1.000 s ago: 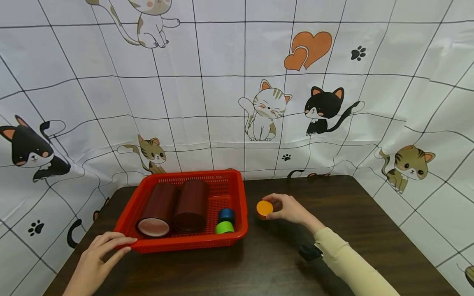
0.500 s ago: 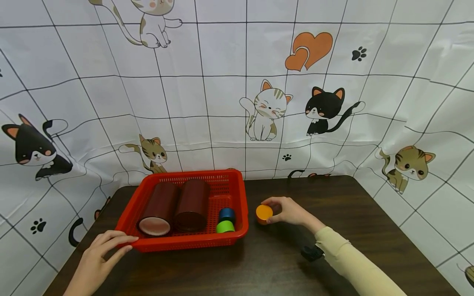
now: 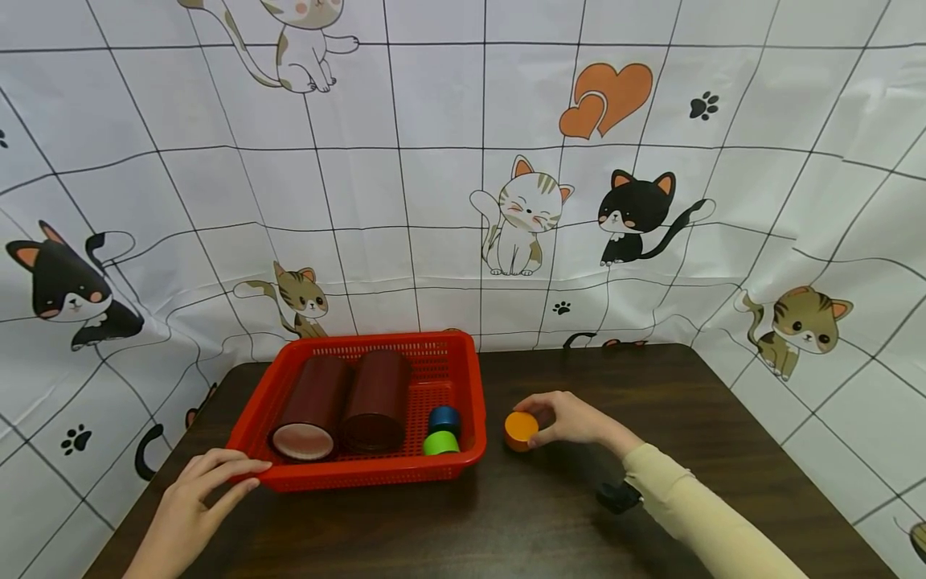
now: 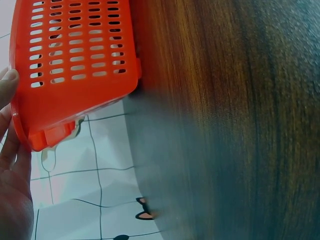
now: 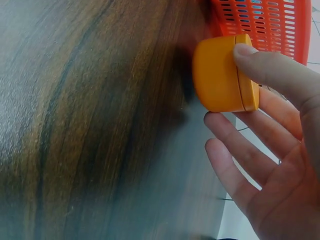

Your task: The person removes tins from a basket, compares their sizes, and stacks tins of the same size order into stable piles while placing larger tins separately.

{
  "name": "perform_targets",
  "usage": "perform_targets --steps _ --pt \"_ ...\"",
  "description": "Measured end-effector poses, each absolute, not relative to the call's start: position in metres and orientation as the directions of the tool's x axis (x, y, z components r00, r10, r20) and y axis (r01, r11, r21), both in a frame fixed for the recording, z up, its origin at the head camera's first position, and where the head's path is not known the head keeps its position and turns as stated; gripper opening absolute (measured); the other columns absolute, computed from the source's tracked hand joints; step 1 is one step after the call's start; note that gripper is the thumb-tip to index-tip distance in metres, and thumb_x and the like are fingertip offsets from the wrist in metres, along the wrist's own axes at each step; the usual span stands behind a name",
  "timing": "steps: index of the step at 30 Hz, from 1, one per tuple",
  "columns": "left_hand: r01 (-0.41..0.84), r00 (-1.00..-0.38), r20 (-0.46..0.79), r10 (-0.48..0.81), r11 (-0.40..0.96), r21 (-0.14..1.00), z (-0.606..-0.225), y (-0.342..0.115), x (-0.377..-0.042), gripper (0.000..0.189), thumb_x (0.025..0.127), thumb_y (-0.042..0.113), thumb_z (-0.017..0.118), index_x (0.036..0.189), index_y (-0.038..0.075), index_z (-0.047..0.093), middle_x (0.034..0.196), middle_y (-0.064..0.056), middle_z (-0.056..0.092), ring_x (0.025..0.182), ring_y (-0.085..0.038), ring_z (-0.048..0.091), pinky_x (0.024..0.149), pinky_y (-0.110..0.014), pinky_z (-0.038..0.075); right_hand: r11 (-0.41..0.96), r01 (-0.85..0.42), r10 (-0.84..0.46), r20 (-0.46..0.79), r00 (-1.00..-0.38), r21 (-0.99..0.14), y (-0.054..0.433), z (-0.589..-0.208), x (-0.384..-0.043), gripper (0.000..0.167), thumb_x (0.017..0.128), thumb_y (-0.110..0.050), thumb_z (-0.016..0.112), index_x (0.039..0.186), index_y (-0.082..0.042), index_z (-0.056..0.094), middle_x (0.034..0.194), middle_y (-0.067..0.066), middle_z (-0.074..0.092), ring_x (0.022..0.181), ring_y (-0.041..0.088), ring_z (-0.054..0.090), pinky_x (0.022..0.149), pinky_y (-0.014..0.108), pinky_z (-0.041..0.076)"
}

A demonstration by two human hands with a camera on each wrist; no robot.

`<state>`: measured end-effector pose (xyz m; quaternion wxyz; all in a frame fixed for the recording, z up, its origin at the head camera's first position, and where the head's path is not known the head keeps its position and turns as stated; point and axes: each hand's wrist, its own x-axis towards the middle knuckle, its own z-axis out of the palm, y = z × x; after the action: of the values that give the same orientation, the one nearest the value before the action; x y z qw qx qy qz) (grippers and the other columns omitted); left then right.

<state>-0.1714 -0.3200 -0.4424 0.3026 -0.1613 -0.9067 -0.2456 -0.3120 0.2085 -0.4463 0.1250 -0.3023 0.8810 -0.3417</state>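
Observation:
My right hand [image 3: 571, 420] pinches a small orange round container with a lid [image 5: 220, 74] between thumb and fingers. A seam runs round it under the lid. In the head view it is close over the dark table, right of the red plastic basket [image 3: 362, 476]. My left hand [image 3: 190, 507] holds that basket's rim at the near left corner, thumb and fingers at the edge. Inside the basket lie two dark brown cylinders [image 3: 376, 402], one with a pale end facing me. Toward its right side are a small blue container [image 3: 444, 420] and a bright green one [image 3: 440, 442].
The dark wood-grain table [image 3: 448, 539] bears the basket. A white sheet with cartoon cats and grid lines [image 3: 434, 185] hangs behind and at both sides of the table. A black object [image 3: 618, 496] sits beneath the right wrist, by the pale yellow sleeve [image 3: 694, 507].
The right hand has moved slightly toward me with the orange container, keeping its pinch. The left hand stays on the basket's corner, and the basket's contents have not moved.

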Motion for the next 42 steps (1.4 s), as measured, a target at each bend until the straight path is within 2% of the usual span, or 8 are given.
perform_targets --steps 8,12,23,30,37,42 --pt "0.444 -0.761 0.632 0.145 0.827 0.346 -0.44 -0.319 -0.171 0.042 0.072 0.002 0.083 0.102 0.03 0.076 0.099 0.017 0.059 0.098 0.012 0.039 0.081 -0.012 0.034 0.58 -0.449 -0.64 -0.04 -0.767 -0.68 0.212 -0.443 -0.311 0.052 0.083 -0.026 0.081 0.13 -0.014 0.062 0.124 0.004 0.068 0.107 0.021 0.067 0.095 0.043 0.054" --pt "0.435 -0.771 0.621 0.142 0.829 0.35 -0.44 -0.319 -0.171 0.043 0.073 0.003 0.083 0.102 0.033 0.075 0.098 0.017 0.059 0.097 0.012 0.04 0.08 -0.01 0.034 0.587 -0.44 -0.645 -0.063 -0.762 -0.679 0.214 -0.444 -0.309 0.052 0.084 -0.026 0.08 0.131 -0.015 0.062 0.125 0.002 0.068 0.107 0.018 0.067 0.094 0.039 0.055" --pt "0.439 -0.771 0.62 0.144 0.826 0.354 -0.442 -0.321 -0.171 0.041 0.073 0.002 0.083 0.102 0.03 0.076 0.098 0.017 0.059 0.097 0.013 0.04 0.08 -0.008 0.034 0.58 -0.436 -0.659 -0.082 -0.747 -0.688 0.218 -0.443 -0.309 0.052 0.084 -0.025 0.08 0.131 -0.014 0.062 0.126 0.005 0.068 0.105 0.019 0.068 0.095 0.044 0.054" --pt "0.443 -0.767 0.625 0.148 0.826 0.348 -0.442 -0.321 -0.172 0.043 0.072 0.002 0.083 0.102 0.032 0.075 0.098 0.017 0.059 0.098 0.012 0.04 0.081 -0.01 0.034 0.55 -0.434 -0.681 -0.081 -0.728 -0.714 0.219 -0.443 -0.309 0.054 0.085 -0.021 0.079 0.133 -0.009 0.06 0.129 0.01 0.066 0.109 0.026 0.067 0.096 0.05 0.052" --pt "0.448 -0.76 0.633 0.149 0.825 0.344 -0.441 -0.32 -0.172 0.046 0.072 0.001 0.084 0.102 0.035 0.074 0.098 0.017 0.059 0.097 0.012 0.04 0.08 -0.01 0.034 0.553 -0.441 -0.694 -0.098 -0.713 -0.707 0.22 -0.444 -0.312 0.054 0.086 -0.025 0.078 0.135 -0.011 0.059 0.13 0.009 0.066 0.111 0.024 0.066 0.098 0.049 0.051" --pt "0.438 -0.767 0.625 0.142 0.828 0.35 -0.441 -0.32 -0.171 0.047 0.071 0.001 0.084 0.102 0.035 0.074 0.098 0.017 0.059 0.096 0.011 0.039 0.08 -0.012 0.034 0.562 -0.44 -0.694 -0.11 -0.712 -0.701 0.222 -0.447 -0.314 0.053 0.086 -0.027 0.077 0.135 -0.016 0.06 0.132 0.003 0.065 0.114 0.02 0.064 0.098 0.041 0.052"
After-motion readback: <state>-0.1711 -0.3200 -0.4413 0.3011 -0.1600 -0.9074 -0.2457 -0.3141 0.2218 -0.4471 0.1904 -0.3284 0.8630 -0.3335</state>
